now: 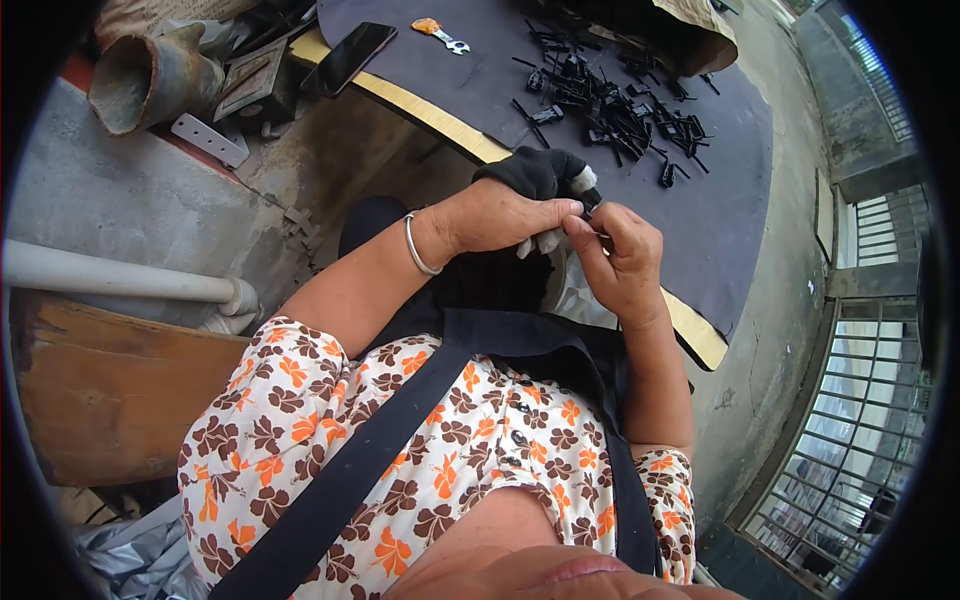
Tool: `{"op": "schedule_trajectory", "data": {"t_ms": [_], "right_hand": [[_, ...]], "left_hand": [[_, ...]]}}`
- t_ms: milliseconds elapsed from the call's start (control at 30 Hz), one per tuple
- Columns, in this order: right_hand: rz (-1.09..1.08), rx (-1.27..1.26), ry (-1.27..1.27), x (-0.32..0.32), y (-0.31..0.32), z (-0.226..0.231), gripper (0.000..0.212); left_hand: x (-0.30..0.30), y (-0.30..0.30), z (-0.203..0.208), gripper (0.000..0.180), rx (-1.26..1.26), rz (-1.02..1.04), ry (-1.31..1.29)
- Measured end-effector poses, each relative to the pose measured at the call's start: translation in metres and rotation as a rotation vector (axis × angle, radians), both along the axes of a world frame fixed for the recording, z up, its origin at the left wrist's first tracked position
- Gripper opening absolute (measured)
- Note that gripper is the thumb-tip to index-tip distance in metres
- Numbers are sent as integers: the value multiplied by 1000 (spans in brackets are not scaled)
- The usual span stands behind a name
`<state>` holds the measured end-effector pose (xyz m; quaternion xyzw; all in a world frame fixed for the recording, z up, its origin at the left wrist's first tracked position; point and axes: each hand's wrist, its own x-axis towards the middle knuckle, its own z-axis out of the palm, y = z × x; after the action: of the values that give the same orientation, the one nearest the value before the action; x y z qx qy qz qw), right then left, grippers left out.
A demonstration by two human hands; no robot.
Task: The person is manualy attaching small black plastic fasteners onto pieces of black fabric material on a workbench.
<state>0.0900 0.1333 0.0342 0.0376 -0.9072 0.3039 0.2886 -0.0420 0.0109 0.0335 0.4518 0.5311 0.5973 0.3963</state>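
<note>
At the table's near edge my two hands meet. A dark partial glove [540, 172] covers several fingers of my left hand [500, 213], whose bare thumb presses on a small black plastic part [591, 198]. Close against it, my right hand [625, 250] is bare, with thumb and forefinger pinched together. A thin, shiny sliver shows at those fingertips, too small to name. Beyond my hands, a pile of similar black plastic parts [600, 105] with thin stems lies loose on the dark tabletop [440, 95].
On the table's left lie a black phone [350, 60] and a small wrench [440, 36] with an orange-wrapped handle. Brown paper [705, 35] sits at the far side. Left of the table are a rusty pipe fitting [150, 80], a white pipe [120, 270] and a wooden board [120, 390].
</note>
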Motion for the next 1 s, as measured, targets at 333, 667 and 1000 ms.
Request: {"op": "schedule_trajectory", "data": {"t_ms": [333, 667, 1000], "right_hand": [[-49, -996, -235, 3, -3, -9, 25], [-77, -687, -179, 10, -2, -27, 28], [-77, -886, -237, 9, -8, -33, 29]], "left_hand": [[8, -2, -8, 30, 33, 132, 298], [16, 2, -9, 19, 233, 255, 648], [19, 3, -16, 12, 319, 296, 996]]}}
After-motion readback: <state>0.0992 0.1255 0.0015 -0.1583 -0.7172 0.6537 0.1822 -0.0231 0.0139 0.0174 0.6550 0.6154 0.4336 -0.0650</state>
